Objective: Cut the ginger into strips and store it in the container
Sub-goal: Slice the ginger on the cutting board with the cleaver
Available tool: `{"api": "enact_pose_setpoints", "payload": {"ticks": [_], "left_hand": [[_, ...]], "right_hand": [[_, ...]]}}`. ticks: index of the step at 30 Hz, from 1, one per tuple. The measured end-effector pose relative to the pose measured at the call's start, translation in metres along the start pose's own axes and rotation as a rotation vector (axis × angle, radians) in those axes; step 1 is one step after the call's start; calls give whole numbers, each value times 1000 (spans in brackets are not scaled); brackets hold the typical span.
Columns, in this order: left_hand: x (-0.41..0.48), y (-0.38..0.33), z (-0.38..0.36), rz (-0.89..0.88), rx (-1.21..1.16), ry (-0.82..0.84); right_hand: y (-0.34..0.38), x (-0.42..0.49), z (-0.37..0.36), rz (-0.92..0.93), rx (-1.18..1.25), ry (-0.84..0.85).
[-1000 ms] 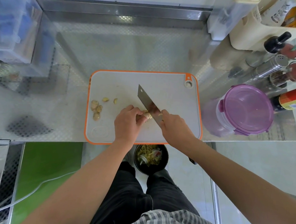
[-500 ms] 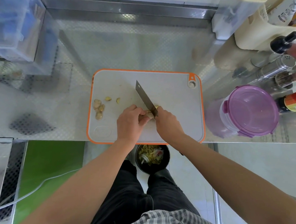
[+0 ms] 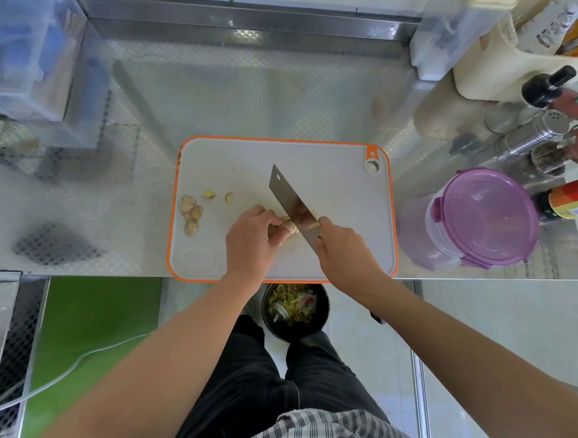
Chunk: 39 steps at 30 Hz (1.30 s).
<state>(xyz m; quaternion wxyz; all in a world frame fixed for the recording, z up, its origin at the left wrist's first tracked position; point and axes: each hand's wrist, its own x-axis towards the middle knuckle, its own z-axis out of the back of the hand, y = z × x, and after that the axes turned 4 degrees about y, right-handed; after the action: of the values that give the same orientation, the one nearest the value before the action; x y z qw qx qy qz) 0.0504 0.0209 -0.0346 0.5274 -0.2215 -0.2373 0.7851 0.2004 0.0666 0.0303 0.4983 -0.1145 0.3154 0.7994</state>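
On the patterned stainless-steel desk (image 3: 254, 98) lies a white plastic cutting board with an orange rim (image 3: 333, 187). Near the middle of its front half, the left hand (image 3: 250, 242) has its fingers curled over a knobbly beige piece of ginger (image 3: 289, 226) and pins it to the board. The right hand (image 3: 341, 247) is wrapped round the handle of a steel rectangular cleaver (image 3: 288, 202), whose blade slants away to the upper left and rests against the ginger's right side, just beside the left fingertips. A small cluster of pale ginger slices (image 3: 191, 213) sits near the board's left edge, well apart from both hands. The round clear plastic container with a purple clip-on lid (image 3: 484, 214) stands on the desk just to the right of the board, with its lid on. Below the desk's front edge is a black round bin holding vegetable scraps (image 3: 295, 309).
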Motion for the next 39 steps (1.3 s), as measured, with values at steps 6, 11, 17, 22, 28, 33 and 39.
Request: {"api": "enact_pose_setpoints", "payload": {"ticks": [6, 11, 17, 22, 28, 33, 39], "left_hand": [[1, 0, -1, -9, 2, -1], [0, 1, -2, -13, -4, -9], [0, 2, -3, -19, -4, -23], [0, 2, -4, -28, -23, -14], [0, 3, -2, -37, -10, -24], [0, 4, -3, -33, 1, -22], [0, 3, -3, -37, -6, -34]], "right_hand": [[0, -2, -1, -20, -39, 2], [5, -2, 1, -52, -85, 25], [18, 15, -6, -102, -115, 30], [17, 36, -21, -77, -19, -7], [2, 29, -11, -5, 122, -65], [-4, 8, 4, 59, 70, -67], [0, 1, 0, 15, -23, 4]]}}
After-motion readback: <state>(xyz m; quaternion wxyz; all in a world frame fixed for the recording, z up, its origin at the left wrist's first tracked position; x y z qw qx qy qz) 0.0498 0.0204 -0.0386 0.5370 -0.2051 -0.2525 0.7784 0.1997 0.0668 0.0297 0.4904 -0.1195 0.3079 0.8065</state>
